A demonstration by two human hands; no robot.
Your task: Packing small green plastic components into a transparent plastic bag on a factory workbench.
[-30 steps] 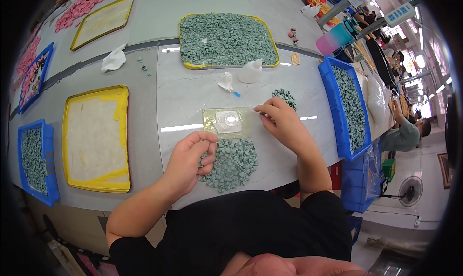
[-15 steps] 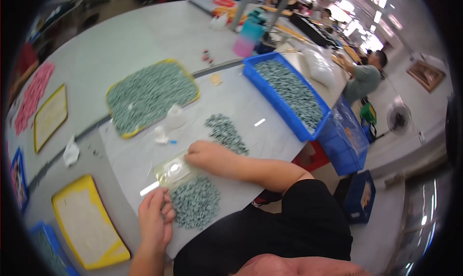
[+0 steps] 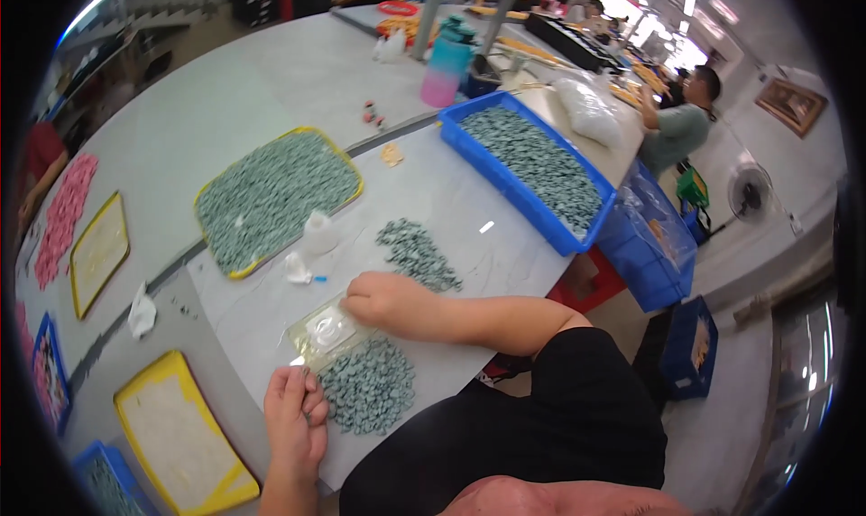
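My right hand (image 3: 390, 300) is closed over the right end of a yellowish see-through pad (image 3: 327, 330) with a glossy pale middle. What its fingers hold, if anything, is hidden beneath them. Close to the left lower corner of the pad, my left hand (image 3: 295, 415) is closed in a pinch, thumb against fingertips. Anything in that pinch is too small to make out. A heap of small grey-green pieces (image 3: 372, 388) lies between my left hand and my body, against the pad. Beyond my right hand spreads a second, looser heap of the same pieces (image 3: 417, 253).
A white squeeze bottle (image 3: 319, 234) stands behind the pad. Farther back lie a yellow-rimmed tray (image 3: 233, 271) full of grey-green pieces and a blue bin (image 3: 505, 189) of them. At left are another yellow-rimmed tray (image 3: 124, 408) and crumpled tissue (image 3: 142, 314). A person (image 3: 683, 124) stands far right.
The whole view has shifted slightly with my head. Both hands keep nearly the same places and closed shapes by the pad and the near heap.
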